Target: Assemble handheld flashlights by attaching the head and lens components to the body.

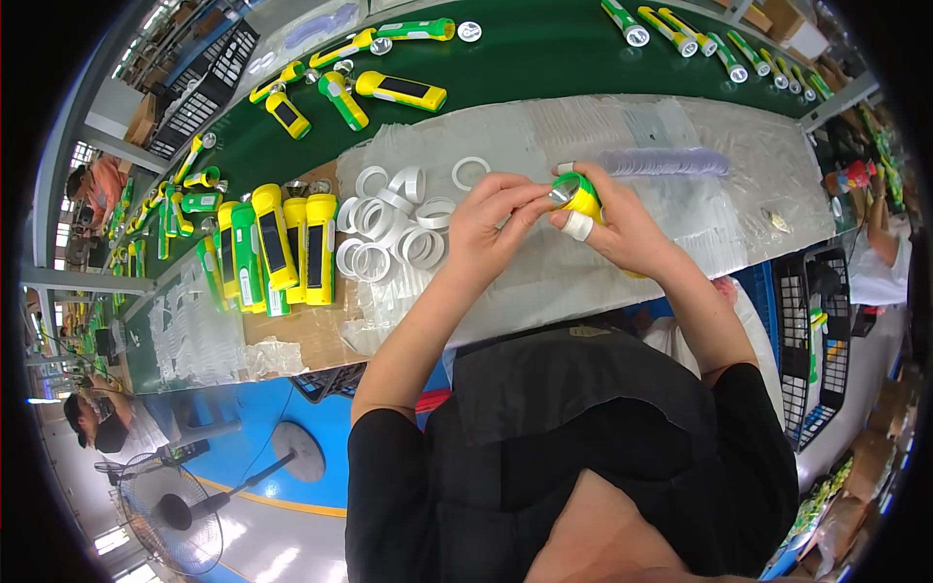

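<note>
My right hand (627, 228) is wrapped around a yellow and green flashlight (586, 201), its open head turned up and to the left. White tape or finger covers show on that hand's thumb and a finger. At the flashlight's mouth, the fingertips of my left hand (494, 222) pinch a small shiny silver reflector (559, 195), partly hidden by the fingers. Left of my hands lies a pile of white plastic rings (389, 225), with a single ring (471, 173) lying apart. A long row of clear round lenses (671, 162) lies beyond my right hand.
Several yellow and green flashlights (275, 248) stand bunched at the left on cardboard. More flashlights (401, 89) lie on the green conveyor belt (544, 63) along the far side. A black crate (812, 340) is at the right, a fan (173, 510) at the lower left. Other people work nearby.
</note>
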Demonstrator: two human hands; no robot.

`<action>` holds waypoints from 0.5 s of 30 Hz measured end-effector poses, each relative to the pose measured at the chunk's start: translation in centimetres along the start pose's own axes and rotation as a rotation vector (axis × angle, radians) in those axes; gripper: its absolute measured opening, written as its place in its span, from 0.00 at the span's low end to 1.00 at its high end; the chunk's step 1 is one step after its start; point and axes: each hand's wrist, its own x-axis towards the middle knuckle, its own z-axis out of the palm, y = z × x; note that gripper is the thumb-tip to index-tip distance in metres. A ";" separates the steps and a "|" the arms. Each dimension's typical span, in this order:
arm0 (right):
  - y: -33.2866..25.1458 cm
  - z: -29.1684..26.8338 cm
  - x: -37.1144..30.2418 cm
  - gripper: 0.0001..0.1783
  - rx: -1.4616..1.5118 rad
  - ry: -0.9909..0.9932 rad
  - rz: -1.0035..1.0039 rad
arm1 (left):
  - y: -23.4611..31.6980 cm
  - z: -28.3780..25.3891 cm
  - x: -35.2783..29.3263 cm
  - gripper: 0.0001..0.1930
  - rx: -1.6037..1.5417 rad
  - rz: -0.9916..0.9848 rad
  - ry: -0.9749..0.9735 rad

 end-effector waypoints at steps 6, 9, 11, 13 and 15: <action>0.3 0.1 0.1 0.34 -0.009 -0.014 0.033 | -1.0 -0.2 -0.3 0.09 0.039 0.090 0.004; 0.3 0.2 0.3 0.33 -0.016 -0.023 0.040 | -1.1 -0.4 -0.4 0.10 -0.008 0.083 -0.005; 0.1 0.1 0.3 0.33 -0.032 -0.028 0.047 | -1.0 -0.5 -0.4 0.11 0.024 0.090 -0.022; -0.1 -0.1 0.2 0.32 -0.025 -0.033 0.059 | -0.9 -0.6 -0.2 0.11 0.054 0.098 -0.039; -0.2 0.1 0.3 0.32 -0.040 -0.024 0.050 | -0.8 -0.8 0.0 0.15 0.234 0.282 -0.078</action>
